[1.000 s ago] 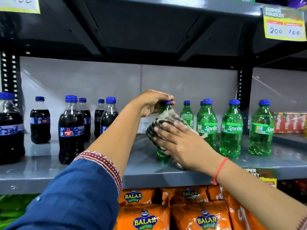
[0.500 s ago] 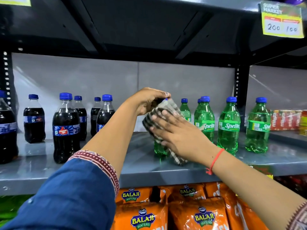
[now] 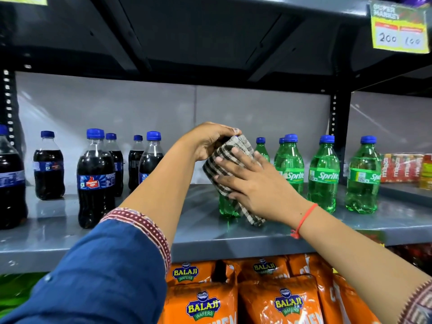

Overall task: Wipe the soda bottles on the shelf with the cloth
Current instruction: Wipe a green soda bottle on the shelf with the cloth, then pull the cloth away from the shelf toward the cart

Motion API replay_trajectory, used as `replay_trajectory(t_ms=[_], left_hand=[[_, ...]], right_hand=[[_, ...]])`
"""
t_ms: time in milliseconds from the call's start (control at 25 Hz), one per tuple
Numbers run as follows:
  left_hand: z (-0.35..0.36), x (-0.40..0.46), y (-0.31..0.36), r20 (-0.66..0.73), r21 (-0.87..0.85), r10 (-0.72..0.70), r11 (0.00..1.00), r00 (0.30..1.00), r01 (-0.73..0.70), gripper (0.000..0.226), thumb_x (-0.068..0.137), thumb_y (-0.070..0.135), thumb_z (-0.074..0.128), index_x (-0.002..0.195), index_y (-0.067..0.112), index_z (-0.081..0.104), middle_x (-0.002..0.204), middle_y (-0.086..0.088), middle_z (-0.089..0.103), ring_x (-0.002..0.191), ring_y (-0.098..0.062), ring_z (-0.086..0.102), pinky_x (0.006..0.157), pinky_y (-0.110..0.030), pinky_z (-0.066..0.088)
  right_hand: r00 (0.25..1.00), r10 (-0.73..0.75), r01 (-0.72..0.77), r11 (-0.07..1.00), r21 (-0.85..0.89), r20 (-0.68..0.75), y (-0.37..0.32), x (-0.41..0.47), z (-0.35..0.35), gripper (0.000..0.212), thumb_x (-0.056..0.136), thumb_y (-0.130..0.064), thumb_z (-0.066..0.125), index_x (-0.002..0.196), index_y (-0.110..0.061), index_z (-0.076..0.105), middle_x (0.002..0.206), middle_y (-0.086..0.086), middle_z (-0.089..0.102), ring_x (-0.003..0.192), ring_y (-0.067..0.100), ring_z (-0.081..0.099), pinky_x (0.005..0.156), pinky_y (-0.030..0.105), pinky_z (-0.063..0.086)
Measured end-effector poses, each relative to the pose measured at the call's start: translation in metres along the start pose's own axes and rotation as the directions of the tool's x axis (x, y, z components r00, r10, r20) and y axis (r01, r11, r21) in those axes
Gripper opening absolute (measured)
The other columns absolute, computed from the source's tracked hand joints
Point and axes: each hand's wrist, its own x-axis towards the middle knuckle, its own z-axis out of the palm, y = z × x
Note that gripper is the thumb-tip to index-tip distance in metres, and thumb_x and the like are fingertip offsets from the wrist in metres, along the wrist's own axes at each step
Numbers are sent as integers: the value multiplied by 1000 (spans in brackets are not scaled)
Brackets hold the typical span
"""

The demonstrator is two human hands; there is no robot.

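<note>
Keep pressure even: left hand (image 3: pixel 210 142) curls its grip on green plastic soda bottle (image 3: pixel 225 205) top, spread-fingered right hand (image 3: pixel 258 187) presses brown-checked cloth (image 3: pixel 225 163) flat against it.

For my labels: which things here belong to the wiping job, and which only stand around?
Job: left hand gripping the green bottle, right hand pressing the checked cloth on it, other Sprite bottles, cola bottles.
Just there: wafer bags, price tag, red packs.

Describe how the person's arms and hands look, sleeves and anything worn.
Both hands are bare. The left hand has a dark-painted nail; its arm wears a blue sleeve with a maroon cuff dotted white. The right hand has a thin red thread tied at the wrist, and a maroon patterned sleeve edge shows at the frame corner.
</note>
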Motion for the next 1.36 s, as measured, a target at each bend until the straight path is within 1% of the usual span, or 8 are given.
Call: replay_trajectory(t_ms=[360, 520, 680, 800, 880, 1120, 1240, 1360], left_hand=[[-1, -2, 2, 9, 73, 18, 997, 1000, -18, 9, 80, 15, 60, 84, 10, 66, 65, 3, 72, 76, -14, 62, 85, -26, 49], [8, -13, 6, -105, 146, 148, 981, 983, -132, 27, 80, 19, 62, 103, 6, 65, 86, -4, 66, 82, -14, 60, 84, -24, 47], [6, -69, 13, -123, 420, 381, 856, 916, -300, 36, 81, 44, 55, 86, 12, 70, 83, 9, 69, 80, -5, 64, 83, -24, 49], [-13, -141, 8, 53, 534, 190, 824, 980, -189, 52, 65, 62, 57, 91, 18, 70, 78, 18, 72, 64, 9, 61, 58, -10, 46], [-23, -187, -1, 119, 425, 48, 900, 992, -94, 40, 61, 39, 68, 97, 22, 68, 81, 10, 72, 67, 3, 62, 52, -12, 48], [-21, -266, -27, -252, 347, 42, 937, 967, 50, 21, 71, -4, 64, 85, 11, 65, 66, 3, 68, 57, -5, 61, 49, -16, 50], [-7, -304, -41, -380, 406, 1, 898, 925, 166, 18, 72, -4, 65, 79, 12, 62, 55, 7, 64, 49, 1, 55, 44, -12, 44], [5, -344, -52, -533, 484, 16, 826, 846, 289, 9, 73, 2, 67, 75, 9, 62, 55, 5, 59, 45, 1, 51, 41, -13, 42]], right_hand=[[945, -17, -63, 971, 231, 326, -16, -27, -17, 56, 78, 8, 46, 122, -26, 53, 142, -8, 44, 125, 25, 31, 84, 47, 50], [957, 119, -222, 887, 406, 265, -19, -30, -44, 54, 77, 10, 51, 118, -24, 58, 137, -14, 43, 122, 21, 36, 105, 30, 31], [953, 274, -291, 718, 632, 127, -41, -31, -72, 52, 73, 6, 66, 113, -25, 61, 125, -24, 43, 116, 4, 43, 97, -1, 16], [928, 348, -310, 520, 796, 134, -63, -30, -83, 53, 72, 3, 68, 105, -39, 61, 119, -36, 48, 116, -7, 45, 96, 1, 26], [940, 309, -265, 398, 878, 143, -80, -29, -83, 52, 69, 4, 70, 98, -38, 61, 117, -33, 51, 114, -12, 45, 94, 1, 28], [956, 269, -154, 129, 980, 115, -129, -24, -65, 26, 72, -22, 70, 93, -31, 57, 105, -17, 58, 96, -4, 54, 80, 13, 45], [980, 106, -187, 184, 965, 170, -146, -18, -60, 35, 73, -14, 72, 99, -31, 57, 95, -21, 57, 85, -16, 51, 71, 4, 39], [954, -195, -182, 220, 958, 226, -165, -14, -66, 18, 71, -12, 75, 76, -23, 62, 71, -5, 63, 64, -2, 51, 63, 28, 42]])
